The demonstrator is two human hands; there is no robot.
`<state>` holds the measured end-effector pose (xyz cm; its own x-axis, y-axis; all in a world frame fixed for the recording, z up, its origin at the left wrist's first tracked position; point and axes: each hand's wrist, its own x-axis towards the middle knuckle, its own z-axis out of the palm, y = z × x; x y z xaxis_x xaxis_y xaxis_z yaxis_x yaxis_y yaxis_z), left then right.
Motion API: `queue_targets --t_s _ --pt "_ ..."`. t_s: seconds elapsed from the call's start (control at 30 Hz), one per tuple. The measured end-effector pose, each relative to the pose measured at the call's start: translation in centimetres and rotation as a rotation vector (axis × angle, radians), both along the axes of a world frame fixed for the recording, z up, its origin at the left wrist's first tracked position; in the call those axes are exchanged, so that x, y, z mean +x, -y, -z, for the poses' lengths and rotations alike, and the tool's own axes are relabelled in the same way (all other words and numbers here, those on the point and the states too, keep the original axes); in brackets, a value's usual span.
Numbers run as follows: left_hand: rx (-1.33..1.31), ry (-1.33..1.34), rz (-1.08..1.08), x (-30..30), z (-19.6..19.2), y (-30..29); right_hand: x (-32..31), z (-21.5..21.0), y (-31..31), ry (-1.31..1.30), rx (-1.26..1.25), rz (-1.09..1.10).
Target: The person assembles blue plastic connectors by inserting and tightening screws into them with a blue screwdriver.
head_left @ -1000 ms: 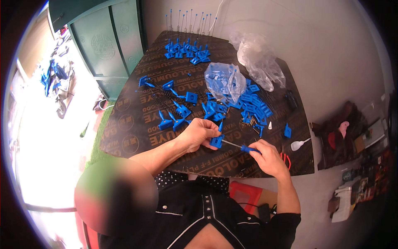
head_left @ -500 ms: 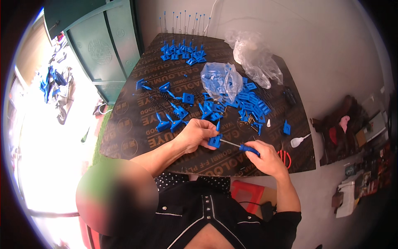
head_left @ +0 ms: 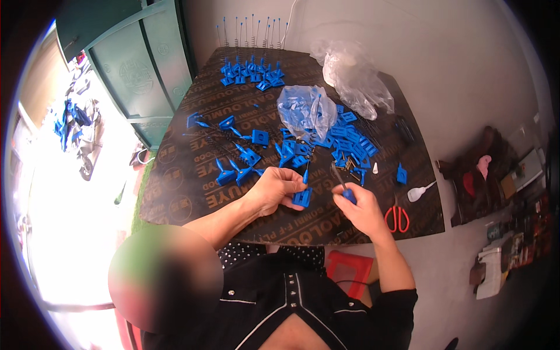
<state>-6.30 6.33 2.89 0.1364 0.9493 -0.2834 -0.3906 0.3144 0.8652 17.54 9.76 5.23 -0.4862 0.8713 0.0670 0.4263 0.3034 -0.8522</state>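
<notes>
Blue bracket (head_left: 302, 197) is being pinched in my left grip (head_left: 276, 191), the nearer hand, its long axis running away from me along its stem. It is lying left of my right grip (head_left: 363, 208), which is closing around a screwdriver (head_left: 349, 196) whose shaft is pointing forward, clear of the bracket. I am counting one held bracket, one screwdriver, one scissors (head_left: 396, 209) right of both grips, two plastic bags (head_left: 356, 76) beyond them; loose blue parts (head_left: 354, 143) are overlapping uncountably.

The left hand (head_left: 277, 190) partly hides a rectangular blue plastic piece (head_left: 302, 198); the right hand (head_left: 363, 211) partly covers a blue-handled metal screwdriver (head_left: 349, 195).
</notes>
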Motion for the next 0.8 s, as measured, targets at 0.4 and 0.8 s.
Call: queue_targets --t_s 0.4,0.8 --pt "0.115 -0.153 0.061 0.8 0.7 0.3 -6.9 1.6 -2.0 -0.46 -0.323 0.068" --pt "0.153 -0.1 0.034 1.1 0.8 0.4 -5.6 2.8 -2.6 -0.561 -0.264 0.079"
